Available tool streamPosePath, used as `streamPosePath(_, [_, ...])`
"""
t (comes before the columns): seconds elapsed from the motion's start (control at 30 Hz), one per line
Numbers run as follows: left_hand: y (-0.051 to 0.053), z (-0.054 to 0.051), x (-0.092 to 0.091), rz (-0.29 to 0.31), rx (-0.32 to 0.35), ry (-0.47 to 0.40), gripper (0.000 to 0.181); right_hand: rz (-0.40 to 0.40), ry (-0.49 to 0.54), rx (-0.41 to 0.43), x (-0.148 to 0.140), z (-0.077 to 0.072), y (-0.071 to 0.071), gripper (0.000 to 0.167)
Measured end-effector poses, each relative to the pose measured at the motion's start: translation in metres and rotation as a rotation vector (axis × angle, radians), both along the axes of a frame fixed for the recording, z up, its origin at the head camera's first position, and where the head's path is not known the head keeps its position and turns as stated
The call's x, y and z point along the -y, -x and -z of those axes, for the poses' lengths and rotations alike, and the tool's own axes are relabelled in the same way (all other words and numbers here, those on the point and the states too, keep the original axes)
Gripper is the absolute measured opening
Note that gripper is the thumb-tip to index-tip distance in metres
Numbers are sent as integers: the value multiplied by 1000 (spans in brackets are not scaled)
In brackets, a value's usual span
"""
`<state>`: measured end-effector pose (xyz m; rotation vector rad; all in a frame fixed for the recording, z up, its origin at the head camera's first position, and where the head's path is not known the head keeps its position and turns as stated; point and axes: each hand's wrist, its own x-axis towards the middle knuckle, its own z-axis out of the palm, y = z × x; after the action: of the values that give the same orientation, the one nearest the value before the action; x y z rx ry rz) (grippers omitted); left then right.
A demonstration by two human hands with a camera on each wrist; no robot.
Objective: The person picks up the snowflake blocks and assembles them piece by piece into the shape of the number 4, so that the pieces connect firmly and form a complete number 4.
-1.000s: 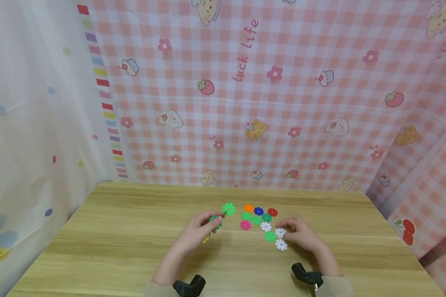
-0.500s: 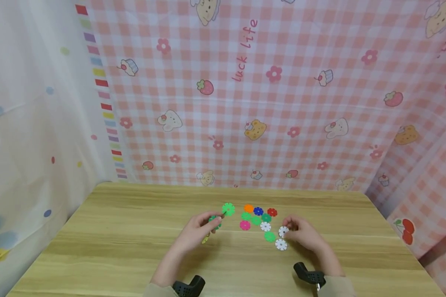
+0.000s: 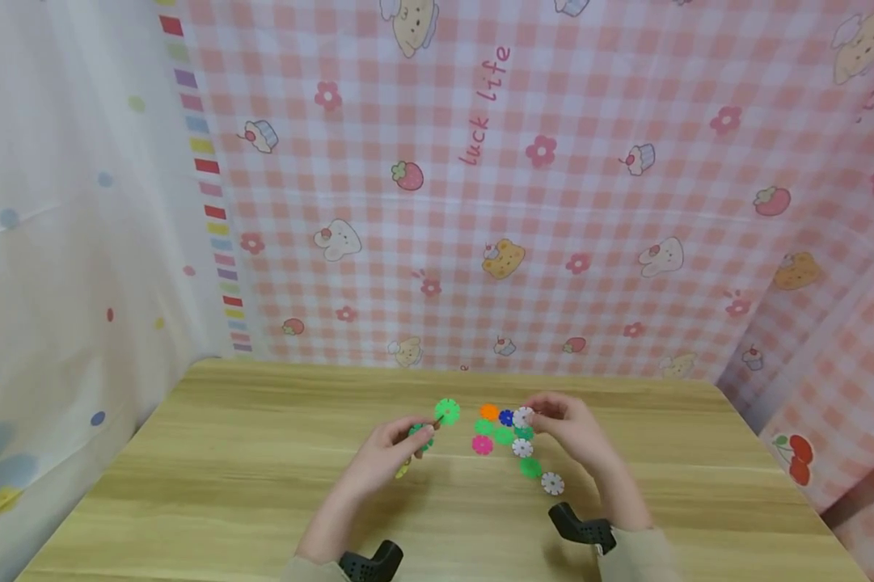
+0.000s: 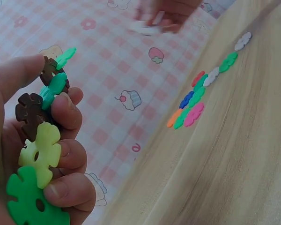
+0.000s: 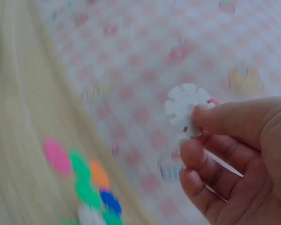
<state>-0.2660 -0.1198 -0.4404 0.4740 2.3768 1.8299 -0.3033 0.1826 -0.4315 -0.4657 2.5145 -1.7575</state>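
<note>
My left hand (image 3: 380, 459) holds a chain of slotted snowflake discs. In the left wrist view the chain runs from a small green disc (image 4: 65, 58) through brown, teal-green and brown ones to a yellow disc (image 4: 40, 154) and a larger green disc (image 4: 33, 199). Fingers curl around it, with the thumb at the upper brown disc. My right hand (image 3: 573, 428) pinches a white snowflake disc (image 5: 181, 107) between thumb and fingers, raised above the loose discs. Below it lie an orange disc (image 3: 489, 412), a blue disc (image 3: 506, 418) and a pink disc (image 3: 483, 444).
Several green and white discs, such as a white disc (image 3: 552, 483) nearest me, lie on the wooden table (image 3: 225, 469). The left wrist view shows a red disc (image 4: 198, 78) among them. A checked cloth (image 3: 437, 210) hangs behind the table. Black mounts (image 3: 373, 562) sit at both wrists.
My right hand has lifted the white disc off the table's right side and moved it left and away from me. My left hand stays where it was, still holding the chain.
</note>
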Motion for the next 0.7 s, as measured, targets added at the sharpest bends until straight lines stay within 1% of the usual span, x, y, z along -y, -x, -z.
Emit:
streamPosePath(0.17, [0, -1, 0, 9, -2, 6, 38, 14, 195, 24, 33, -14, -1, 26])
streamPosePath(0.3, [-1, -2, -1, 4, 7, -1, 38, 36, 332, 11, 57, -19, -3, 21])
streamPosePath(0.43, [-2, -4, -2, 9, 17, -21, 40, 51, 397, -13, 72, -19, -5, 17])
streamPosePath(0.53, [-3, -5, -3, 11, 19, -26, 39, 55, 413, -21, 78, -16, -7, 17])
streamPosePath(0.7, [-4, -6, -3, 5, 20, -25, 38, 56, 423, -8, 81, -13, -9, 19])
